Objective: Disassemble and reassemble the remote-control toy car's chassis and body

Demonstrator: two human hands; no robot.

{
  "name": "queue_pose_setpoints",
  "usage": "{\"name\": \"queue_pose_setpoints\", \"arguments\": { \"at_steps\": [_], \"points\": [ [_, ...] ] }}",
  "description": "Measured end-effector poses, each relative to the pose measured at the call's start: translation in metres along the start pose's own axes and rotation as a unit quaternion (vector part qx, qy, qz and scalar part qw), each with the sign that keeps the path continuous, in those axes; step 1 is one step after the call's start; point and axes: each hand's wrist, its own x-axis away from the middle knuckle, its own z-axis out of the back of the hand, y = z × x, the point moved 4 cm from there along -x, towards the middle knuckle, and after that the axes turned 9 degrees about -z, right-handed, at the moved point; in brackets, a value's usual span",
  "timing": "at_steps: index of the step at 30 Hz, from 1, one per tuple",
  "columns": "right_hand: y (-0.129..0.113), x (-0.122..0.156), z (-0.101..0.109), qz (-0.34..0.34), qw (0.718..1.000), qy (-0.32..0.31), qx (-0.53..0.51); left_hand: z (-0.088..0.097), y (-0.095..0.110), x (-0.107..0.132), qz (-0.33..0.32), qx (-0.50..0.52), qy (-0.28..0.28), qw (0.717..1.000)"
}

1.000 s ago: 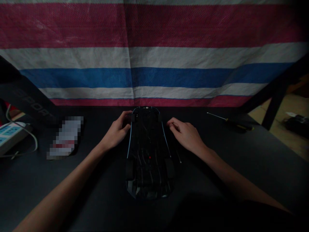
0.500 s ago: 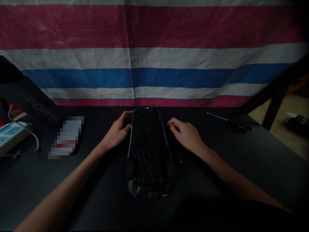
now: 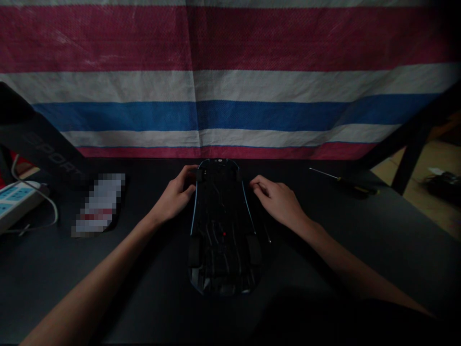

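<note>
Black toy car with thin blue edge lines lies belly-up at desk centre, far end between both hands: left hand curled against its left side, right hand resting loosely bent, fingers touching its right side. Forearms angle inward over the dark desk. Slim screwdriver lies far right, white power strip far left, red-white-blue striped tarp hangs behind.

A screwdriver lies near the tabletop's far right corner. A power strip with a white cable sits at the left edge, a blurred packet just beside it. A striped tarp hangs behind the far edge.
</note>
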Motion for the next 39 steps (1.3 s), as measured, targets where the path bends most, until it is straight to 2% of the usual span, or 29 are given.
{"name": "queue_pose_setpoints", "arguments": {
  "at_steps": [39],
  "points": [
    [-0.0023,0.0015,0.0015,-0.001,1.0,0.0,0.003,-0.0003,0.0024,0.0011,-0.002,0.002,0.001,1.0]
  ]
}}
